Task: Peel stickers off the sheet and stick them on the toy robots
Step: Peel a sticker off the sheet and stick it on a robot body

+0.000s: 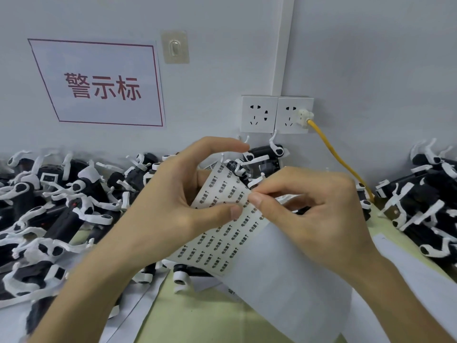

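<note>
A sticker sheet with rows of small printed labels is held up in front of me, its lower part bare white backing. My left hand grips the sheet from the left, thumb pressed on its face and fingers curled behind. My right hand pinches at the sheet's right edge with thumb and forefinger, on a small sticker there. Black and white toy robots lie piled on the table at the left, behind the sheet and at the right.
A pale green table top carries loose white paper sheets. On the wall are two sockets, a yellow cable plugged into the right one, a red-lettered sign and an adhesive hook.
</note>
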`<state>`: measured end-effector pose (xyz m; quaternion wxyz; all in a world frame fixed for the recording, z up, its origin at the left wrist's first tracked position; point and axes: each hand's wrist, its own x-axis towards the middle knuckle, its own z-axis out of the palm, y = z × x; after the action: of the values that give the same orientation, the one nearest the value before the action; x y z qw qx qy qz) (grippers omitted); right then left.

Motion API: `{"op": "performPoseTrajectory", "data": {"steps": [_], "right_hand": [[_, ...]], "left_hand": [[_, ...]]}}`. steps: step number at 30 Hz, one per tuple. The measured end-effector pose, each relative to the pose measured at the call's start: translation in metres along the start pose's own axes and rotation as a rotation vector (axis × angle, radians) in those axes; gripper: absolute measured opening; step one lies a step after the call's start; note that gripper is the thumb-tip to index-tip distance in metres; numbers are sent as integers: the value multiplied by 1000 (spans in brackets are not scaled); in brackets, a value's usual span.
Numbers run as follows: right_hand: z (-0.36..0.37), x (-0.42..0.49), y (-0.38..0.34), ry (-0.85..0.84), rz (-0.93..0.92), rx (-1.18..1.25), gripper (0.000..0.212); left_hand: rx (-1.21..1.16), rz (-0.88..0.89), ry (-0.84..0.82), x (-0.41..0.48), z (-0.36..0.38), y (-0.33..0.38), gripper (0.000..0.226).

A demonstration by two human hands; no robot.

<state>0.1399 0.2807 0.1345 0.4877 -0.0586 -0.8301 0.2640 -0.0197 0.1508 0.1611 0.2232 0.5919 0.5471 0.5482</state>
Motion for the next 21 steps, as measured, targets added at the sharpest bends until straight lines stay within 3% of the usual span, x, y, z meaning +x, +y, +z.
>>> {"op": "performPoseTrajectory", "data": {"steps": [11, 15, 21], "right_hand": [[1, 0, 3, 24, 96, 94, 11], [-4, 0, -1, -29, 58, 138, 2], [-2, 0, -7, -34, 87, 132, 8]], "left_hand": [[-16, -25, -21, -2, -6, 3, 62], [-51, -23, 39, -1, -6, 2, 58], [-78, 7, 56, -2, -4, 3, 57]]}}
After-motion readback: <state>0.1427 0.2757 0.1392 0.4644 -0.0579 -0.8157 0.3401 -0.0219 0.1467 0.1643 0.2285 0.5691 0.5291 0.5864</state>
